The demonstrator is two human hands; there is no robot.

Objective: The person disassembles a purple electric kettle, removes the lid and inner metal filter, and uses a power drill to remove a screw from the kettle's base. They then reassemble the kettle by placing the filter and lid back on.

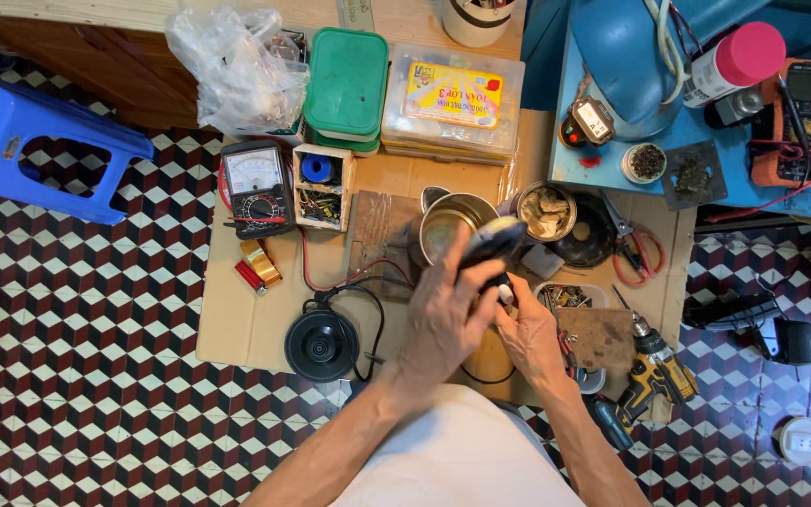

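black handle piece (492, 242) of a small appliance sits over the steel pot (451, 225), above the cardboard sheet (237, 324) on the tiled floor. left hand (443, 314) wraps closed around it, steadying it. right hand (525, 329) pinches at its lower end, fingers closed, apparently working a small part. round black base (322, 344) lies just left, cord attached.

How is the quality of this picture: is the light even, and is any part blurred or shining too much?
Head view: the light is soft and even, with weak shadows. The left hand and the dark handle it grips look slightly motion-blurred; the right hand is sharper. Mild glare sits on the plastic bag and the steel pot. Floor tiles bend slightly near the edges.
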